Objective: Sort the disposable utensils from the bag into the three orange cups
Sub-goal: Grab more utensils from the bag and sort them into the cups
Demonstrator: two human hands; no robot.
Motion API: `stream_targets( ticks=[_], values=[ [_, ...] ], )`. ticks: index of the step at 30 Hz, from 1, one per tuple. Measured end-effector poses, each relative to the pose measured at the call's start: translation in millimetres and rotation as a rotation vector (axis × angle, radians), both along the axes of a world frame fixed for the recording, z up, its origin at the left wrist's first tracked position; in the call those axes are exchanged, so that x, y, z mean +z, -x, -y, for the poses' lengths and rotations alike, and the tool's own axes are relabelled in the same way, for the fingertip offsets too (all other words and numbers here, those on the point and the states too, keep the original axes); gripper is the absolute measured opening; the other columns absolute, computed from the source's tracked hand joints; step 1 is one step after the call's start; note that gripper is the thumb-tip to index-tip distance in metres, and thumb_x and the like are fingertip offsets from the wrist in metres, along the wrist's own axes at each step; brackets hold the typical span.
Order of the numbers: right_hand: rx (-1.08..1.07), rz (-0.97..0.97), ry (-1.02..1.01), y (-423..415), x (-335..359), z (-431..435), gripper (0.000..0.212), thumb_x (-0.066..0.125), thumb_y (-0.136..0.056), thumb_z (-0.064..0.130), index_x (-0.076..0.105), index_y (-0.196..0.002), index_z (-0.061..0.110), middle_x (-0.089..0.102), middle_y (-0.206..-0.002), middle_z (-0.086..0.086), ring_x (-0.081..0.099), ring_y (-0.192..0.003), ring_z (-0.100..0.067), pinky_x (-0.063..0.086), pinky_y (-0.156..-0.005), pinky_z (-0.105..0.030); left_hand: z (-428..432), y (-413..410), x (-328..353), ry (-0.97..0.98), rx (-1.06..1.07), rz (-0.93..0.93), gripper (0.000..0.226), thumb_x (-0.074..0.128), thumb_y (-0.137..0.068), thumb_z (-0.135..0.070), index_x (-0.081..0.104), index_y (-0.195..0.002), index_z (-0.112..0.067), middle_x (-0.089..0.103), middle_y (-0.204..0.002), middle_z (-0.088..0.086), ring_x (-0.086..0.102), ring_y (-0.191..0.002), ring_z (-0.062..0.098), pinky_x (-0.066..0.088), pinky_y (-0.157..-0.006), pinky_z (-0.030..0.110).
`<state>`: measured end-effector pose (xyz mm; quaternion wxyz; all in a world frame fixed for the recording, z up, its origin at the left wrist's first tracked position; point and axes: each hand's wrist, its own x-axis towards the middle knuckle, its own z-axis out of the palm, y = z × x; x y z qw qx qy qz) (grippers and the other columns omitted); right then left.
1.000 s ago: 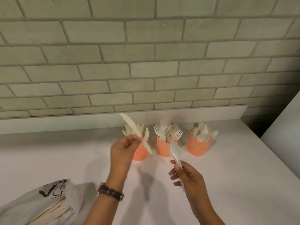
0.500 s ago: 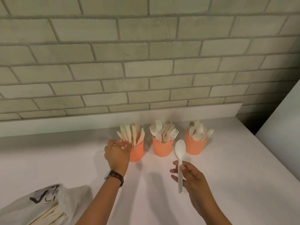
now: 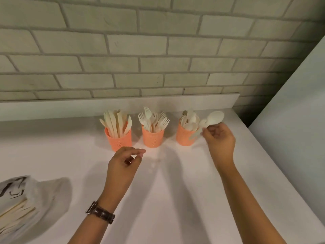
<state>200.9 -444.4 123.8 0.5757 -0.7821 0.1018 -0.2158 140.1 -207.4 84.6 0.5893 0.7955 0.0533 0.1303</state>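
White counter; spoon in right hand beside spoon cup.

3 orange cups w/ dotted texture; cream utensils; white counter; grey-green brick wall; brown watch strap; white bag w/ black print.

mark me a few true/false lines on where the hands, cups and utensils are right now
1. The right hand holds a spoon beside the right cup. True.
2. The left hand grips a knife. False: it holds nothing.
3. The middle cup holds forks. True.
4. The bag lies to the right of the cups. False: it lies at the near left of the table.
5. The left cup holds spoons. False: it holds knives.
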Motion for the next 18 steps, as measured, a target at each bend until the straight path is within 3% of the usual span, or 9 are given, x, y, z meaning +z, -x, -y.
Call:
stream_targets(
  ticks=[6, 9, 13, 18],
  values=[
    [-0.069, 0.138, 0.071, -63, 26, 18, 0.010, 0.067, -0.080, 0.008, 0.063, -0.088, 0.004, 0.065, -0.079, -0.004, 0.059, -0.065, -0.004, 0.047, -0.060, -0.006, -1, -3, 1, 0.004, 0.051, 0.000, 0.034, 0.065, -0.082, -0.005, 0.070, -0.078, -0.039, 0.065, -0.088, -0.008, 0.047, -0.058, 0.008, 0.039, -0.061, 0.006],
    [-0.004, 0.017, 0.206, -91, 4, 6, 0.006, 0.066, -0.076, 0.008, 0.064, -0.079, 0.003, 0.066, -0.079, -0.009, 0.059, -0.068, -0.014, 0.047, -0.064, -0.022, 0, -7, 2, -0.006, 0.077, 0.022, 0.038, 0.065, -0.082, -0.005, 0.069, -0.077, -0.043, 0.067, -0.090, -0.003, 0.048, -0.059, 0.014, 0.040, -0.060, 0.007],
    [0.028, -0.425, 0.548, -110, -26, -6, 0.026, 0.067, -0.074, 0.034, 0.072, -0.079, 0.009, 0.052, -0.112, -0.010, 0.045, -0.106, -0.034, 0.045, -0.092, -0.043, 2, -9, 0, -0.011, 0.109, 0.025, 0.037, 0.066, -0.081, -0.006, 0.068, -0.077, -0.043, 0.067, -0.088, -0.004, 0.047, -0.061, 0.022, 0.039, -0.057, 0.009],
    [0.115, -0.465, 0.528, -108, -7, -7, 0.037, 0.070, -0.073, 0.040, 0.070, -0.101, 0.016, 0.044, -0.123, -0.007, 0.042, -0.116, -0.030, 0.043, -0.094, -0.039, 0, -3, 1, 0.002, 0.153, 0.016, 0.036, 0.066, -0.081, -0.005, 0.069, -0.076, -0.041, 0.064, -0.088, -0.011, 0.042, -0.054, 0.017, 0.037, -0.054, 0.007]
  ],
)
